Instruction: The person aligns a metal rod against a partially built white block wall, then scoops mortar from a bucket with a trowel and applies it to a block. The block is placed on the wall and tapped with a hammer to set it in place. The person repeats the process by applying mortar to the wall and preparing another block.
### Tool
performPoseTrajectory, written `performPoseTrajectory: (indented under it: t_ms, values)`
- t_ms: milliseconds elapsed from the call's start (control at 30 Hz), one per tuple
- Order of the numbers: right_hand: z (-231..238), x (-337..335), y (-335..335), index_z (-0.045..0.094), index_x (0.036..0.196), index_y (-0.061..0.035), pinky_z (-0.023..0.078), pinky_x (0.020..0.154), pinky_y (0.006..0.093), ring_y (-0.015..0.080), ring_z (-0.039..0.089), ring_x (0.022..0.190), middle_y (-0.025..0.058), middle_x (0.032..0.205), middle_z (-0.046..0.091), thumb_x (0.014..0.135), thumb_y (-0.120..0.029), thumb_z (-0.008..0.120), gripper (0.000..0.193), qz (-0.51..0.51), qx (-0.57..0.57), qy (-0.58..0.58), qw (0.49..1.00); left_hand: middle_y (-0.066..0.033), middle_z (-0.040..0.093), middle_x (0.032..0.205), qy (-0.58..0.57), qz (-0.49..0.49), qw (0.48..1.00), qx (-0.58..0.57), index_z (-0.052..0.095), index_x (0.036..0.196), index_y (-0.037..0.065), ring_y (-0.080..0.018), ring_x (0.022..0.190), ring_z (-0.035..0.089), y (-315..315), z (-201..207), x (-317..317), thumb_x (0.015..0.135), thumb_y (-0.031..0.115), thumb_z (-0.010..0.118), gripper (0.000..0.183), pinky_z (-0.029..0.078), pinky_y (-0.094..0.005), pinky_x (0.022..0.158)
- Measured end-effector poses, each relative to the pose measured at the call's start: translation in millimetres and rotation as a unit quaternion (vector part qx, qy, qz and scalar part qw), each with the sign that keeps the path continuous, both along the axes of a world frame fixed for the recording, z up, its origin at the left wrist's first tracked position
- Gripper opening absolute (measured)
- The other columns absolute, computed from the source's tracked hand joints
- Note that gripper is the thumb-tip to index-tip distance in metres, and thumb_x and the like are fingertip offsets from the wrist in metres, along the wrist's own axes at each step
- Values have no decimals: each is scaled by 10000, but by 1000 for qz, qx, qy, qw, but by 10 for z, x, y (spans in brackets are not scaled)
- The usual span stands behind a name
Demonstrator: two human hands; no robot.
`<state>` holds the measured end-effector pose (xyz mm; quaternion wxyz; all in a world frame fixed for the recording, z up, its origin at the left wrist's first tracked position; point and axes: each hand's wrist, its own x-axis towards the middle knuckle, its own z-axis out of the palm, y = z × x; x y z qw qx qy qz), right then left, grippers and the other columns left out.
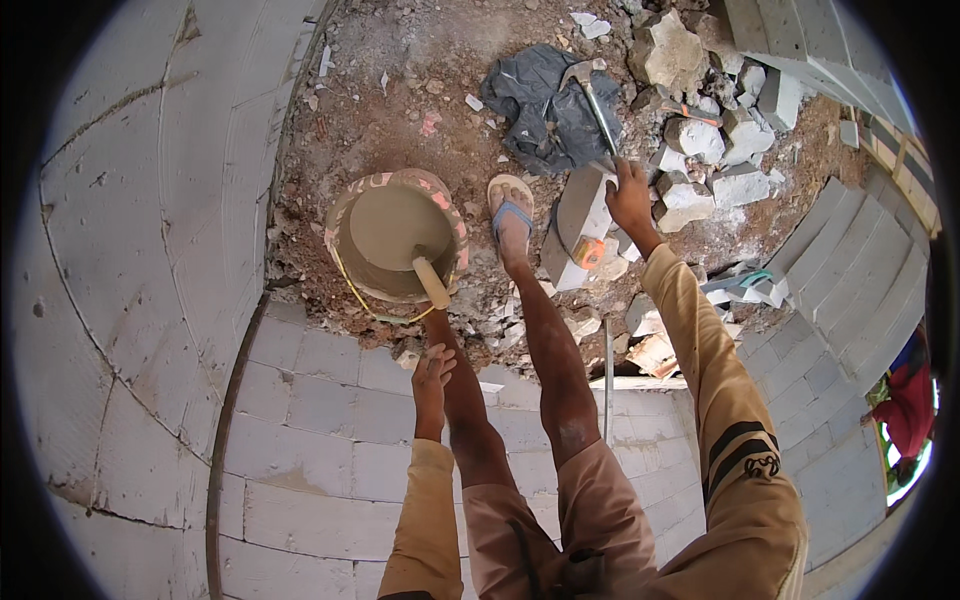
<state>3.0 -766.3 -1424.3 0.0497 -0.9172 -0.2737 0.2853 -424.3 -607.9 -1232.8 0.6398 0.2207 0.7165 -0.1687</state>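
Note:
My right hand (630,195) is stretched down to the ground and closed around the lower end of a hammer (598,108), whose metal head points away over a dark plastic sheet (545,105). Just left of this hand a pale block (583,208) leans on edge, with a small orange object (590,252) at its foot. My left hand (434,366) rests with loose fingers against my left leg and holds nothing. My sandalled foot (510,215) stands on the rubble between the block and a bucket of grey mortar (392,240) with a wooden tool handle (432,283) sticking out.
Pale block walls (300,420) curve around the left and lower sides. Broken block pieces (700,150) and stones lie on the dirt at the upper right. Stacked blocks (850,270) step down at the right, where a person in red (905,405) stands at the edge.

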Motion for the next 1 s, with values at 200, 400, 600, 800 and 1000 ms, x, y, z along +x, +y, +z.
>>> performPoseTrajectory:
  t_ms: [200,400,600,800,1000]
  values:
    - [141,-1134,-586,632,1234,-28,524,842,416,348,696,946,210,977,705,919,-184,600,353,-124,-26,257,958,-134,645,1295,-14,5,1000,-10,570,1362,57,-244,1184,614,-54,-59,-103,1047,361,508,442,427,-421,1038]
    - [149,-2019,-678,574,1374,-17,432,1077,424,402,574,1252,286,1321,604,952,-241,575,478,-150,-32,321,935,-134,646,1284,-16,5,1000,-25,565,1363,58,-243,1179,613,-66,-58,-194,1050,360,501,440,423,-418,1043]
    - [99,-2236,-484,519,1459,-96,377,1130,449,437,507,1316,307,1363,559,989,-363,539,541,-146,-57,384,910,-130,648,1284,-7,15,999,-29,564,1362,59,-240,1182,614,-30,-48,-392,1046,369,506,447,421,-409,1042]
    - [253,-2056,-220,539,1457,-211,364,1148,502,460,430,1383,239,1486,460,970,-440,541,538,5,-181,369,912,-125,639,1297,-14,21,999,-30,543,1380,63,-239,1203,605,-58,-70,-530,1044,397,498,476,423,-403,1045]
    - [431,-1954,170,637,1358,-242,311,1157,595,439,322,1445,150,1567,373,941,-496,560,494,327,-264,311,852,-122,658,1272,-21,48,998,-34,573,1346,63,-243,1174,623,-206,-75,-508,1052,348,489,418,432,-402,1029]
